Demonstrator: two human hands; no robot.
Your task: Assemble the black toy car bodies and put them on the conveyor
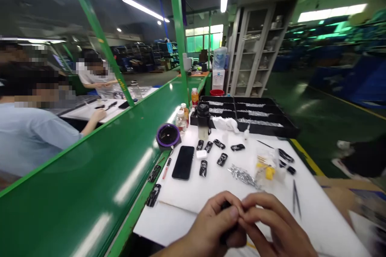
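At the front of the white table, my left hand (217, 221) is closed around a small black part (226, 233), mostly hidden by the fingers. My right hand (273, 223) meets it, thumb and fingertips pinched together against the left fingertips; whatever they grip is too small or hidden to name. Beyond the hands lie several black car-shaped pieces (203, 168) and a pile of small silvery parts (243, 176). A clear plastic bag with yellow bits (269, 172) is just past my right hand. Tweezers (296, 198) rest to the right.
A black phone (183, 163) and a red pen-like tool (167, 168) lie at left by the green partition (120, 156). A black divided tray (268, 128), bottles (181, 122) and a purple-rimmed round device (168, 135) stand farther back. Co-workers (36, 136) sit beyond the partition.
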